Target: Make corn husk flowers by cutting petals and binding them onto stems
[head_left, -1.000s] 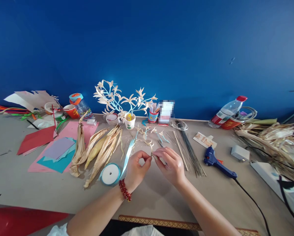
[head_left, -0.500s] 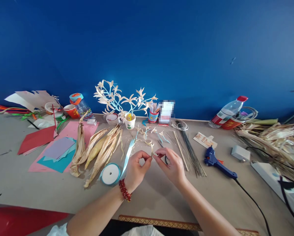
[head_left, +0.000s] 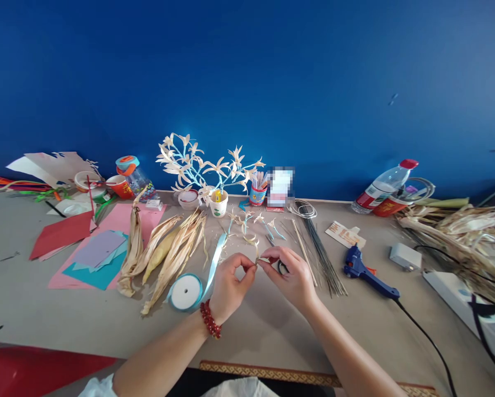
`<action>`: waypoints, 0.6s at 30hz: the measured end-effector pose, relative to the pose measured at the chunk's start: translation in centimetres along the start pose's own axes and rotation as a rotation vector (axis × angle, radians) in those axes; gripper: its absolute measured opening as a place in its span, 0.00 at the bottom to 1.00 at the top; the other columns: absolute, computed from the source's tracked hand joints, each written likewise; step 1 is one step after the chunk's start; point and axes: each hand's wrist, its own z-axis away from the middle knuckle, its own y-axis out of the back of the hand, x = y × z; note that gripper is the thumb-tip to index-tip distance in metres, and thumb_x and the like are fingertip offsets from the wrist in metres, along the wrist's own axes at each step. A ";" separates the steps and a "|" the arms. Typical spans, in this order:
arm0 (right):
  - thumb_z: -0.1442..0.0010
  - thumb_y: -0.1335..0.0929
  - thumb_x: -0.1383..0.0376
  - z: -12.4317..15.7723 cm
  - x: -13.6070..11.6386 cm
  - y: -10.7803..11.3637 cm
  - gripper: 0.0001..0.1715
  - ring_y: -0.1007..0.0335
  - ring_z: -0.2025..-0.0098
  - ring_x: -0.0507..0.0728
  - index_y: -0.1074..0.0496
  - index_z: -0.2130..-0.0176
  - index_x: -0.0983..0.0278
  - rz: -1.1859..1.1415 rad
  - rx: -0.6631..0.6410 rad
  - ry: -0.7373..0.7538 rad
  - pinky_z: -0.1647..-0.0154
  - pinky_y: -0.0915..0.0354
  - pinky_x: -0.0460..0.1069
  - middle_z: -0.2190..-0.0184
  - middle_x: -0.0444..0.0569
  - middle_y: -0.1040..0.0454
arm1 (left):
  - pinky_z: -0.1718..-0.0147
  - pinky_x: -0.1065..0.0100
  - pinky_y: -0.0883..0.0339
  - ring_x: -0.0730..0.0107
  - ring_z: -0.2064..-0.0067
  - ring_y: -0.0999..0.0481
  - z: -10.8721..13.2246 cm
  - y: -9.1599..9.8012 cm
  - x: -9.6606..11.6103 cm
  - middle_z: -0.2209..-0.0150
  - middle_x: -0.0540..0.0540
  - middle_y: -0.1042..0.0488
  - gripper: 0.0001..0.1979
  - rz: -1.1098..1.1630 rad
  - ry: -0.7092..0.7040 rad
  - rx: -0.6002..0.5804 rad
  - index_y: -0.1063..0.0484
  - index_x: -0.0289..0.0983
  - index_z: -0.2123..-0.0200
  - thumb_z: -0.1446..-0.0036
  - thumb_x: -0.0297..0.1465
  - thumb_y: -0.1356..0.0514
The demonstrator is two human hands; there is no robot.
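My left hand (head_left: 235,278) and my right hand (head_left: 286,275) meet fingertip to fingertip over the table. Both pinch the base of a small pale corn husk strip (head_left: 256,249) whose curled end sticks up between them; the fingers hide its lower part. Left of my left hand lies a roll of light blue ribbon (head_left: 186,292), its loose tail (head_left: 215,262) running up the table. Just beyond the hands are small husk flowers on blue stems (head_left: 268,225). A pair of scissors (head_left: 282,267) lies partly hidden behind my right hand.
Corn husks (head_left: 177,248) and coloured paper (head_left: 98,248) lie left. A paper cup (head_left: 219,205) holding branches of husk flowers stands at the back. Right are thin wires (head_left: 324,259), a blue glue gun (head_left: 367,275) with its cord, a bottle (head_left: 383,187) and a power strip (head_left: 458,303).
Both hands stay almost in place, still pinching the corn husk strip. The right fingers have shifted very slightly.
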 end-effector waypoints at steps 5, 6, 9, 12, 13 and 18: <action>0.39 0.30 0.66 -0.1 -0.1 0.3 0.02 0.26 0.69 0.55 0.28 0.64 0.60 -0.012 -0.021 -0.023 0.66 0.31 0.49 0.69 0.46 0.23 | 0.68 0.71 0.36 0.70 0.69 0.28 0.0 0.0 0.2 0.72 0.50 0.27 0.07 0.006 0.015 -0.015 0.30 0.38 0.72 0.40 0.30 0.42; 0.39 0.30 0.66 -0.1 -0.1 0.3 0.01 0.26 0.69 0.55 0.28 0.64 0.60 -0.028 -0.021 -0.033 0.66 0.31 0.49 0.69 0.46 0.22 | 0.68 0.71 0.35 0.70 0.68 0.28 0.0 0.1 0.2 0.72 0.50 0.27 0.07 0.015 0.021 -0.018 0.30 0.38 0.72 0.40 0.31 0.42; 0.39 0.30 0.65 0.0 -0.1 0.5 0.01 0.25 0.70 0.54 0.27 0.64 0.60 -0.111 -0.021 -0.089 0.67 0.30 0.48 0.69 0.46 0.22 | 0.67 0.70 0.34 0.69 0.68 0.28 0.1 0.1 0.1 0.72 0.50 0.27 0.08 0.057 0.036 -0.029 0.30 0.38 0.71 0.39 0.32 0.43; 0.40 0.30 0.64 0.1 0.0 0.4 0.03 0.26 0.71 0.54 0.27 0.65 0.61 -0.174 -0.023 -0.130 0.68 0.29 0.48 0.69 0.46 0.22 | 0.65 0.70 0.33 0.69 0.67 0.28 0.0 0.1 0.1 0.71 0.49 0.27 0.07 0.090 0.028 -0.031 0.30 0.38 0.70 0.39 0.32 0.43; 0.40 0.29 0.64 0.2 0.1 0.3 0.03 0.26 0.71 0.54 0.27 0.65 0.61 -0.180 -0.025 -0.133 0.69 0.29 0.47 0.69 0.46 0.22 | 0.65 0.70 0.33 0.69 0.67 0.28 0.0 0.1 0.1 0.71 0.49 0.27 0.07 0.097 0.019 -0.035 0.30 0.38 0.70 0.39 0.32 0.43; 0.41 0.28 0.63 0.4 0.2 -0.1 0.04 0.27 0.72 0.54 0.27 0.66 0.61 -0.141 -0.015 -0.144 0.70 0.31 0.47 0.72 0.45 0.23 | 0.63 0.70 0.34 0.70 0.66 0.28 0.1 0.1 0.3 0.70 0.49 0.28 0.07 0.113 -0.019 -0.046 0.30 0.38 0.69 0.38 0.30 0.43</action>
